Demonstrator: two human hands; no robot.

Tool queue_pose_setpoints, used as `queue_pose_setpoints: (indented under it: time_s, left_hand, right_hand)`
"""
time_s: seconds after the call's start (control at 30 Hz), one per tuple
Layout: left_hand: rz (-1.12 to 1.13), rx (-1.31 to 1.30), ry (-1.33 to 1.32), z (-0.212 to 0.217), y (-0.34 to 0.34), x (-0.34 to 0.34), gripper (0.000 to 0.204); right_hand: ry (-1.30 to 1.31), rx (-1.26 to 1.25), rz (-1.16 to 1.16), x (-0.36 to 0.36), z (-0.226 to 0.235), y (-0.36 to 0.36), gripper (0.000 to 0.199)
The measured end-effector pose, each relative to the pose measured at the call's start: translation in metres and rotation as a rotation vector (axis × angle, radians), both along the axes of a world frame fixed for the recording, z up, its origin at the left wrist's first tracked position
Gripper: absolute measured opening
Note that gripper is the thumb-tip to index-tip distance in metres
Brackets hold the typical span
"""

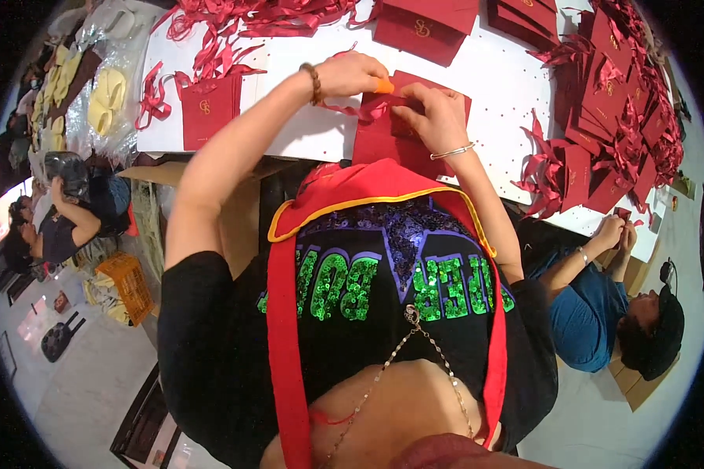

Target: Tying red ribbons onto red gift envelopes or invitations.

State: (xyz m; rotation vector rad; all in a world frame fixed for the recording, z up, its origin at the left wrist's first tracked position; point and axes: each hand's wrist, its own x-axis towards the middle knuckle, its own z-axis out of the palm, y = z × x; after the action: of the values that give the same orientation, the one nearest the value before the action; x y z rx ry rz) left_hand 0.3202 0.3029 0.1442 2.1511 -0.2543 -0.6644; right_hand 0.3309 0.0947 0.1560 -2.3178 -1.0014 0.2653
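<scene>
A dark red paper gift bag (pixel 383 143) lies at the near edge of the white table, with my two hands over its top part. A shiny red ribbon (pixel 372 111) trails across it between my hands. My left hand (pixel 353 76), an orange cover on one fingertip, is closed with its fingertips pinching at the ribbon by the bag's upper left. Close beside it, my right hand (pixel 438 115) has thumb and fingers bent together over the bag's opening, also at the ribbon. The fingertips partly hide what they grip.
Red bags with ribbons (pixel 211 109) stand to the left, and more red bags (pixel 425 30) lie beyond my hands. A large pile of ribboned bags (pixel 602 102) fills the right side. At lower right a co-worker (pixel 594 313) handles something small. An orange crate (pixel 125 285) stands at left.
</scene>
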Motion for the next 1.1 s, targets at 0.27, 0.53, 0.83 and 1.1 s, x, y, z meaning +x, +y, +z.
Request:
queue_pose_setpoints:
  time_s: [0.27, 0.53, 0.83, 1.1]
  left_hand:
    - [-0.32, -0.029, 0.317, 0.017, -0.009, 0.046, 0.022]
    - [-0.004, -0.054, 0.135, -0.014, -0.016, 0.043, 0.016]
    - [0.718, 0.157, -0.228, -0.047, 0.048, 0.037, 0.038]
    - [0.512, 0.566, -0.274, -0.064, 0.015, 0.004, 0.038]
  right_hand:
    - [-0.047, 0.052, 0.024, -0.005, 0.005, -0.002, 0.018]
    - [-0.01, 0.023, -0.019, -0.002, 0.002, 0.0, 0.018]
    - [0.17, 0.059, -0.042, 0.008, -0.021, 0.002, 0.023]
    - [0.15, -0.004, -0.047, 0.012, -0.026, 0.005, 0.025]
